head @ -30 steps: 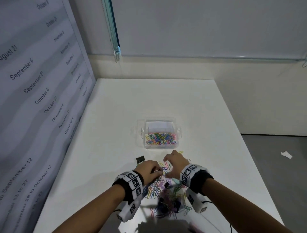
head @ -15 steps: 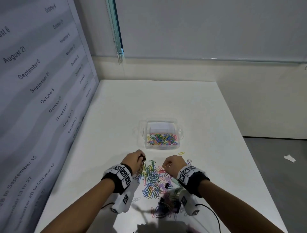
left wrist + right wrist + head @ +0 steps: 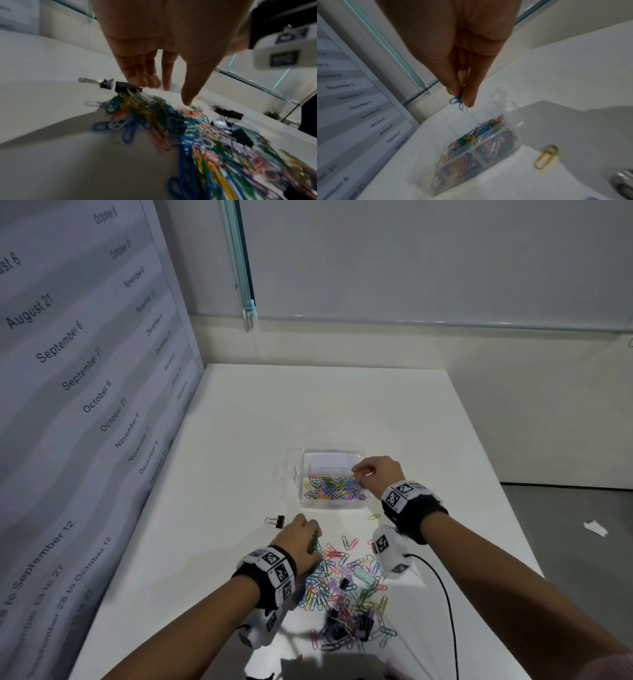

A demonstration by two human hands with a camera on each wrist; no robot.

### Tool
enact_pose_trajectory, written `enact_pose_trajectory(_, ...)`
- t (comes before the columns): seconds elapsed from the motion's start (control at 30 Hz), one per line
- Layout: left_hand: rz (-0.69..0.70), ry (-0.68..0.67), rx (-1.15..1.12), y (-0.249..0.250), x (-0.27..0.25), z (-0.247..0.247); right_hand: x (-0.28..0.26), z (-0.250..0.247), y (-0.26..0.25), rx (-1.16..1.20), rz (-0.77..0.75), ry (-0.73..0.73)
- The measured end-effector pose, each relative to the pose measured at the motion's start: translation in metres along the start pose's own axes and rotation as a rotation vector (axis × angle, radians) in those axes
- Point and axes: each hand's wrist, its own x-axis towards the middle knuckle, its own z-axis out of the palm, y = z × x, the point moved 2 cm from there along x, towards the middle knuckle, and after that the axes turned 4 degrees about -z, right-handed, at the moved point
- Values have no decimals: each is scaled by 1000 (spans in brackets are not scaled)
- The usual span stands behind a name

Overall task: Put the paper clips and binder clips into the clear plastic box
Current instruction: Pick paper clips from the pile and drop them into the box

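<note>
Paper clips, blue and white, are pinched between thumb and fingertips of the right hand above the clear plastic box, which is already partly filled with coloured clips. A black binder clip with tangled clips is gripped by the left hand at the pile on the white table.

the table has a smooth white top with a soft sheen that mirrors the shadows near its front edge. the clear plastic box is glossy, see-through plastic with thin walls. the paper clips look like wire under a coloured, slightly shiny coating; a lone gold clip looks metallic. the binder clip has a matt black body and bright bare-metal wire handles. the wrist bands are matt black cloth, carrying smooth white plastic housings with printed black-and-white markers. the wall panel looks like matt printed paper.
</note>
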Motion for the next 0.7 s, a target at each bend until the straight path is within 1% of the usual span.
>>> enact_pose_trajectory(0.1, 15, -65, 42, 5, 2, 8, 5, 0, -4, 23, 5, -1)
enact_pose_trajectory(0.23, 23, -121, 144, 0, 7, 9, -12, 16, 5, -102, -70, -120)
enact_pose_trajectory(0.3, 17, -124, 165, -3, 8, 9, -26, 30, 13, -203, -103, -268)
enact_pose_trajectory(0.37, 1, -121, 125, -5, 10, 8, -41, 46, 22, -311, -102, -444)
enact_pose_trajectory(0.43, 3, -121, 101, -4, 10, 9, -54, 60, 29, -407, -97, -558)
enact_pose_trajectory(0.53, 32, -118, 111, -2, 11, 12, -67, 75, 33, -469, -144, -581)
enact_pose_trajectory(0.63, 43, -96, 84, 0, 10, 15, -74, 82, 35, -429, -166, -594)
enact_pose_trajectory(0.7, 36, -71, 27, -1, 9, 14, -75, 81, 35, -382, -163, -582)
